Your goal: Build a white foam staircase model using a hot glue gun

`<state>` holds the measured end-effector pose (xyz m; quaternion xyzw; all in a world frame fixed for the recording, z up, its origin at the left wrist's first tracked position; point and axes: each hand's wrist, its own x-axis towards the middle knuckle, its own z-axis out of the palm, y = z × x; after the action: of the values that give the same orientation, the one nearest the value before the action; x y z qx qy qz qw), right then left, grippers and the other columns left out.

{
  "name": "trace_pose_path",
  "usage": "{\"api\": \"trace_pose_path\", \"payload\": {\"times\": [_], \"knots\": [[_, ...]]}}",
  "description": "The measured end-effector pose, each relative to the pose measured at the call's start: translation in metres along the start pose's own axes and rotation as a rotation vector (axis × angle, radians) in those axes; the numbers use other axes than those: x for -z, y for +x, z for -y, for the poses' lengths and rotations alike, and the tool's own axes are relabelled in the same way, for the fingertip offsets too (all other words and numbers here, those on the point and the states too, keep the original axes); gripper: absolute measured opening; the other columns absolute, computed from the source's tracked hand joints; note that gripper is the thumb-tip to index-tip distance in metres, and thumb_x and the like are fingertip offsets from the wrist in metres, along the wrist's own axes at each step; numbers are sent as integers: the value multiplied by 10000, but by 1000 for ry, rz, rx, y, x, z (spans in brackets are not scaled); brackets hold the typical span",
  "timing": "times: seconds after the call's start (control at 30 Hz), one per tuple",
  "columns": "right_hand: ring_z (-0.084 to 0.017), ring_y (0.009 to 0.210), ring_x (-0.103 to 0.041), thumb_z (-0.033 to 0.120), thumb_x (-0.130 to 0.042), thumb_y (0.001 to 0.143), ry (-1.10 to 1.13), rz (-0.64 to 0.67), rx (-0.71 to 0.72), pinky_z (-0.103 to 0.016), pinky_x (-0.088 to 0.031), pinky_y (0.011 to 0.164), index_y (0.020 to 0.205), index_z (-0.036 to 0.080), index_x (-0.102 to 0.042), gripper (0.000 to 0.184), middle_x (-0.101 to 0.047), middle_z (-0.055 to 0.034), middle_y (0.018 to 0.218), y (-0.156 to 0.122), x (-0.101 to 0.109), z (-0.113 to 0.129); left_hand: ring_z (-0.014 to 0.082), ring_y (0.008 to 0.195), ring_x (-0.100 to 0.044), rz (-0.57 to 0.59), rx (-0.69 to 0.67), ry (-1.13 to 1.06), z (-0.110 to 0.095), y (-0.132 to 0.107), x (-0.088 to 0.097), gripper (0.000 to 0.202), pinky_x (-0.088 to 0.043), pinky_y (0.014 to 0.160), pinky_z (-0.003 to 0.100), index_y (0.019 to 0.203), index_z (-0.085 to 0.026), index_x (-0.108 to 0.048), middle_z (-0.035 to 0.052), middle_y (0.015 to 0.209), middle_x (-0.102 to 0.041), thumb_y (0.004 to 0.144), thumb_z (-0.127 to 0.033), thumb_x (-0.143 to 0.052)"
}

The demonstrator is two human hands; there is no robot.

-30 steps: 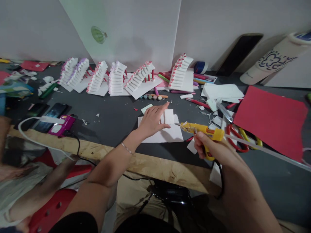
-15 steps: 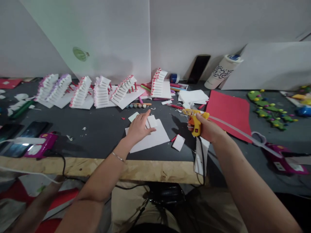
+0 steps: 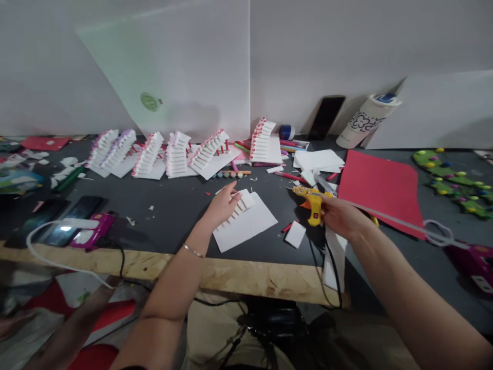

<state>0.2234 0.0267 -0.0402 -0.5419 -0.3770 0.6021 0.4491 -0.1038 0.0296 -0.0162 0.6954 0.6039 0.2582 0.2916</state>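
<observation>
My left hand (image 3: 221, 206) rests its fingertips on a small stepped white foam piece (image 3: 236, 208), which lies on a white foam sheet (image 3: 250, 224). My right hand (image 3: 342, 218) grips a yellow hot glue gun (image 3: 314, 202) with its nozzle pointing left, and a black cord hangs from it. A long clear glue stick (image 3: 393, 220) runs from that hand toward silver-looped scissors (image 3: 438, 234). A small white foam scrap (image 3: 295, 234) lies just below the gun.
Several white foam stair models (image 3: 177, 159) with red pegs stand along the back. A red sheet (image 3: 379, 192) lies right of the gun. A pink power strip (image 3: 94, 229) and phones (image 3: 73, 216) sit left, above the wooden table edge (image 3: 231, 272). A co-worker's arm (image 3: 77, 308) shows lower left.
The loose white pieces under my left hand now show as a stepped piece lying aslant on the sheet. The head view has shifted, and the glue gun sits lower and further right.
</observation>
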Motion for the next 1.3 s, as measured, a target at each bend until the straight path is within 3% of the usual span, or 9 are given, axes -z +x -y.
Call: {"api": "trace_pose_path", "payload": {"times": [0.2, 0.4, 0.63, 0.77, 0.9, 1.0, 1.07, 1.2, 1.3], "knots": [[-266, 1197, -638, 276, -696, 750, 102, -56, 13, -409, -508, 1071, 849, 283, -736, 107, -751, -33, 1133, -32, 8, -11, 233, 1050, -675, 61, 136, -175, 6, 3, 17, 493, -513, 931, 366, 1369, -121, -522, 143, 1158, -696, 918, -321, -513], [-277, 1065, -701, 288, -736, 719, 58, -58, -1, -422, -558, 1015, 885, 271, -722, 168, -756, -76, 1037, -55, 24, -9, 235, 1000, -671, 118, 220, -388, 21, 7, 17, 483, -531, 838, 351, 1282, -143, -612, 125, 1088, -720, 834, -323, -639], [-185, 721, -708, 489, -807, 640, -317, 45, 6, -298, -621, 680, 772, 207, -680, 336, -729, -49, 782, -53, 37, 7, 230, 1012, -667, 186, 309, -549, 21, 9, 22, 423, -511, 849, 348, 1176, -131, -683, 121, 1116, -731, 779, -277, -693], [-126, 389, -543, 619, -671, 745, -772, 138, -115, -237, -444, 345, 610, 197, -586, 451, -611, -11, 514, -67, 50, 22, 225, 980, -669, 202, 327, -615, 18, 9, 23, 433, -504, 841, 339, 1129, -136, -704, 105, 1090, -739, 730, -300, -748], [-158, 469, -604, 534, -487, 901, -993, 206, 33, -261, -471, 424, 748, 213, -618, 379, -644, -21, 575, -79, 21, 21, 213, 934, -664, 225, 331, -676, 19, 10, 23, 470, -490, 853, 339, 1099, -131, -710, 88, 1041, -743, 673, -307, -799], [-222, 738, -704, 374, -536, 888, -1157, 165, 316, -337, -547, 651, 1061, 195, -662, 279, -744, -90, 911, -74, -14, 4, 201, 915, -656, 224, 327, -686, 19, 10, 23, 447, -478, 858, 332, 1071, -138, -710, 72, 1012, -740, 666, -301, -804], [-289, 954, -703, 281, -574, 850, -1279, 118, 402, -380, -548, 743, 1237, 165, -615, 406, -713, -149, 1126, -66, -30, -9, 197, 912, -652, 225, 329, -677, 19, 10, 24, 424, -473, 854, 328, 1062, -143, -704, 66, 1002, -734, 679, -298, -796], [-333, 1020, -682, 241, -595, 816, -1390, 70, 453, -394, -545, 716, 1323, 142, -575, 517, -666, -190, 1194, -54, -34, -24, 175, 879, -640, 258, 329, -701, 18, 8, 22, 385, -466, 835, 314, 1065, -146, -685, 58, 979, -715, 719, -289, -775], [-291, 902, -698, 257, -600, 799, -1256, 99, 489, -376, -538, 709, 1159, 171, -651, 374, -696, -148, 1079, -51, -22, -19, 153, 851, -624, 267, 319, -738, 18, 7, 21, 351, -460, 817, 295, 1046, -143, -675, 50, 944, -698, 731, -264, -773]]}}
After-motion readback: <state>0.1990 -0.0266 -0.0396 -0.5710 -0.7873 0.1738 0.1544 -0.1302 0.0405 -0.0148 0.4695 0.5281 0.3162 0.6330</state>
